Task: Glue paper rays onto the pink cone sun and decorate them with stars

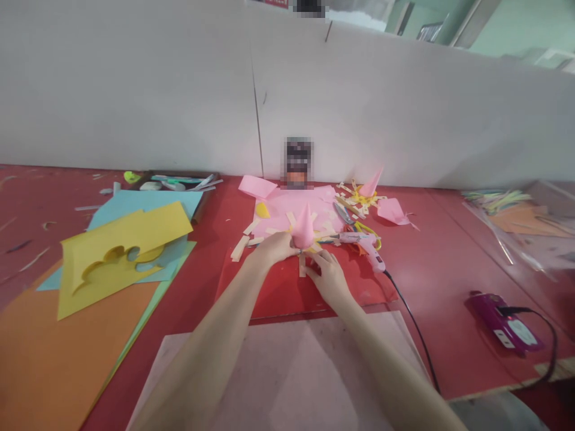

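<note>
A pink paper cone (303, 226) stands point up above the red board, pale strips and bits of yellow around its base. My left hand (278, 246) is closed at the cone's lower left side, its fingertips partly hidden behind the cone. On the other side, my right hand (330, 272) has thumb and fingers bent together at a short pale strip (302, 267) below the cone. The exact contact there is too small to see clearly. Just right of the cone lies a pink glue gun (366, 244), nozzle toward it.
Behind are a pink sheet (283, 206), scissors (344, 213) and a second pink cone (372, 183). Cut yellow paper (81, 257) tops coloured sheets at left. The glue gun's black cord (415, 326) trails down right, near a purple power box (507, 323). A white partition (157, 102) backs the table.
</note>
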`<control>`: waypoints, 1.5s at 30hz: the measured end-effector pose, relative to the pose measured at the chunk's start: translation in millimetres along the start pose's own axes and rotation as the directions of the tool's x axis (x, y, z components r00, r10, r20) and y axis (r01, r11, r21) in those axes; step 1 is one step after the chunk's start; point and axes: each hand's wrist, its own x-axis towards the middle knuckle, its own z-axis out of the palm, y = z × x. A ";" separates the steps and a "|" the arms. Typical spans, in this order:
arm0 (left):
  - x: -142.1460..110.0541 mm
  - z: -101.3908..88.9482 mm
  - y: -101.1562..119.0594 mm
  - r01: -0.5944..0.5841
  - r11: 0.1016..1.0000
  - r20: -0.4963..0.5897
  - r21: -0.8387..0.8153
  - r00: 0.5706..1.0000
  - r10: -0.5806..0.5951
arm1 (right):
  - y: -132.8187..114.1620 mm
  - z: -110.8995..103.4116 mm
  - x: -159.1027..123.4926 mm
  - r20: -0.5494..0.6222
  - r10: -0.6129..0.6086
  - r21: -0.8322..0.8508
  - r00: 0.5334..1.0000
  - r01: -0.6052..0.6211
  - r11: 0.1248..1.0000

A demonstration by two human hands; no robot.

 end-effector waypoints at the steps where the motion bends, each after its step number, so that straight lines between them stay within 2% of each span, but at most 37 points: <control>1: 0.5 0.3 -1.5 -0.006 1.000 0.006 -0.004 1.000 0.006 | 0.7 0.6 -0.1 -0.004 -0.001 -0.003 1.000 0.001 1.000; 6: 0.6 0.5 -1.5 -0.011 1.000 0.035 0.004 0.999 0.011 | 2.6 2.5 -0.1 -0.015 -0.008 -0.004 1.000 0.008 1.000; 13: -1.4 0.0 4.6 0.016 0.999 -0.009 0.041 1.000 -0.015 | 2.2 2.2 0.2 -0.007 0.006 0.013 1.000 -0.006 1.000; 24: -1.3 0.2 2.8 0.030 0.997 -0.008 0.077 1.000 -0.029 | 2.1 0.8 0.6 0.003 -0.001 0.010 1.000 0.001 1.000; 39: -1.2 0.1 2.9 0.002 0.998 -0.006 0.063 1.000 -0.001 | 1.4 0.8 -0.4 0.042 -0.049 -0.101 0.998 0.053 0.993; 42: -6.4 -3.5 5.5 0.026 0.997 0.001 0.068 1.000 -0.026 | 1.0 0.4 -1.4 0.005 -0.060 -0.056 0.998 0.060 0.997; 45: -15.1 -10.1 10.2 0.053 0.997 -0.021 0.064 0.998 -0.052 | 0.8 -2.9 -2.2 -0.018 -0.027 0.072 0.999 0.029 0.997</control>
